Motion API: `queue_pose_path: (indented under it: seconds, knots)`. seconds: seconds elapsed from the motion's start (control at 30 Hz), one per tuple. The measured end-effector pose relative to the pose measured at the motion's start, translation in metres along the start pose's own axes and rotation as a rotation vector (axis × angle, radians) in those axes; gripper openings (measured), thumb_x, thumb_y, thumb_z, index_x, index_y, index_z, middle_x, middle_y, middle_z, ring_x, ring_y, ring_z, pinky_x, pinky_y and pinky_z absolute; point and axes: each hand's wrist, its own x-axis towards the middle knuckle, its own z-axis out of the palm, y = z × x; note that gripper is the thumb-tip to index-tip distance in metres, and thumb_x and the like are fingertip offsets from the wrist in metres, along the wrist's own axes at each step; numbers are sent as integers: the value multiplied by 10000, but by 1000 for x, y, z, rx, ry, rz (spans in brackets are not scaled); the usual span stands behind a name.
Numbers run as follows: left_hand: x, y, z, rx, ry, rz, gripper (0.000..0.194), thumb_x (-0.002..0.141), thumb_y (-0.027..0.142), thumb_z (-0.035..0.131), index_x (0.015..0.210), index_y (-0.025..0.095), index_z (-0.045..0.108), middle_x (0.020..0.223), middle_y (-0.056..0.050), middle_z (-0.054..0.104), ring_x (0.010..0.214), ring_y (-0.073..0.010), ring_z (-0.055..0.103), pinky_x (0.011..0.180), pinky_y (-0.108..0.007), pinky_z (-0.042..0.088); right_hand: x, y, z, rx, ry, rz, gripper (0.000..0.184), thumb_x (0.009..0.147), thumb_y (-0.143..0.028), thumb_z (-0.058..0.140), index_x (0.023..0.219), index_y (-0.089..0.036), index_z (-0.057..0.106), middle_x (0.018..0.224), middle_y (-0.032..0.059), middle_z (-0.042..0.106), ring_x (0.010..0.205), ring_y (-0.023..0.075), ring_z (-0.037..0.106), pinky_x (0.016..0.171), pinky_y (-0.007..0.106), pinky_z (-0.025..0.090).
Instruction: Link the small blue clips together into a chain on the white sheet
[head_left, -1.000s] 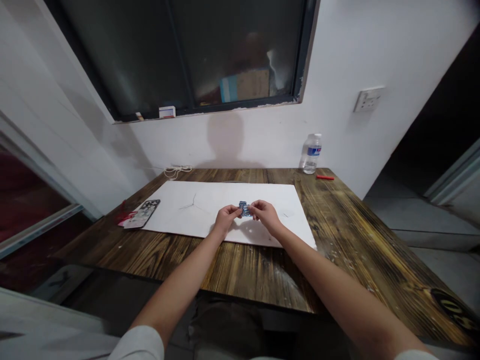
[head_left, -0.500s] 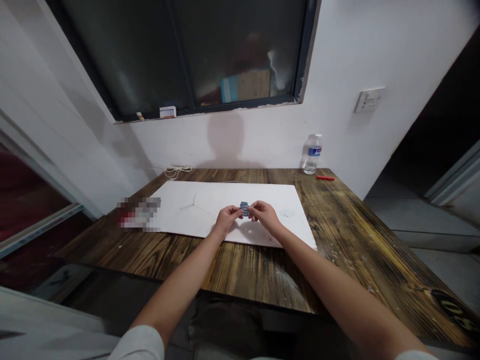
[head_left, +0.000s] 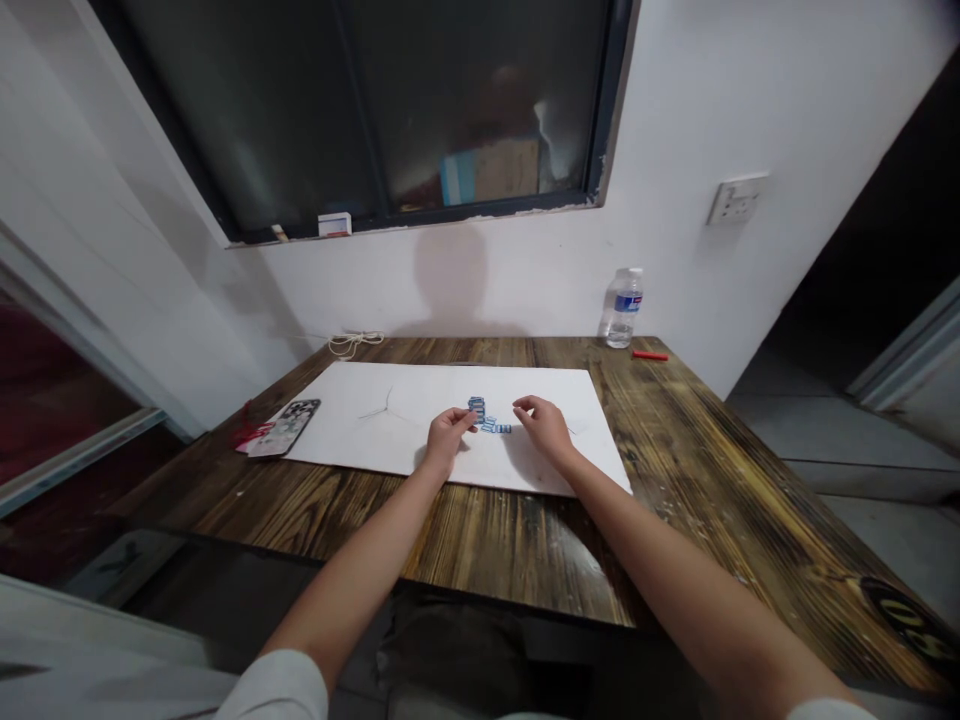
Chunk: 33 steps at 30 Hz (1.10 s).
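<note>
My left hand is closed, thumb and fingertips pinching a small blue-and-white segmented strip. Its upper part stands in that grip, while the lower part trails right in several little rectangular segments. Whether that trailing end rests on the white board or hangs just above it, I cannot tell. My right hand hovers right of the strip, apart from it, fingers curled and a small gap between thumb and forefinger. Nothing shows between them.
On the left end of the board lies a patterned phone-like slab beside something red. A white cable, a water bottle and a red pen-like stick are along the back of the wooden table.
My right hand has let go of the strip and moved slightly right. The strip, compact between both hands before, now extends to the right from my left hand, which has shifted slightly left.
</note>
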Motion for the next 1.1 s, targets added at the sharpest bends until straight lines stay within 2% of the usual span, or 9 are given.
queue_pose_path:
  seconds: [0.1, 0.2, 0.37, 0.53, 0.73, 1.1]
  knots:
    - [2, -3, -2, 12, 17, 11, 282, 593, 390, 773, 690, 161, 640, 590, 8, 617, 551, -100, 548, 512, -200, 353, -6, -1, -1, -335, -113, -102, 249, 844, -313, 541, 1017, -210, 688, 1007, 86, 640, 949, 236, 505, 814, 338, 378]
    - [3, -6, -3, 20, 16, 21, 278, 597, 391, 768, 691, 162, 641, 599, 5, 624, 555, -100, 549, 519, -202, 362, -14, -8, 0, -529, -244, -166, 272, 846, -376, 565, 1059, -267, 692, 1091, 104, 593, 1018, 271, 443, 808, 356, 351]
    - [3, -4, -1, 8, 7, 30, 259, 598, 368, 769, 688, 161, 643, 588, 9, 621, 556, -97, 550, 559, -209, 385, -17, -19, -4, -613, -345, -283, 255, 842, -423, 576, 1021, -299, 708, 1103, 89, 583, 1023, 269, 439, 768, 339, 337]
    - [2, -2, 0, 12, 7, 28, 258, 589, 367, 769, 672, 161, 638, 602, 7, 623, 553, -99, 553, 569, -216, 395, -14, -29, -5, -715, -465, -402, 208, 884, -289, 526, 898, -212, 718, 1004, 99, 623, 951, 231, 500, 734, 313, 332]
    - [1, -1, 0, 14, 16, 25, 267, 576, 362, 778, 672, 159, 633, 604, 9, 618, 550, -95, 552, 544, -206, 386, -15, -31, 3, -861, -485, -511, 256, 911, -206, 451, 862, -138, 693, 955, 131, 626, 892, 223, 536, 722, 312, 339]
    - [1, -2, -1, 45, 7, 12, 301, 578, 405, 774, 686, 160, 636, 607, -2, 617, 551, -105, 551, 498, -201, 372, -16, -26, 7, -835, -434, -525, 243, 908, -178, 420, 923, -106, 651, 906, 139, 627, 848, 218, 545, 723, 307, 334]
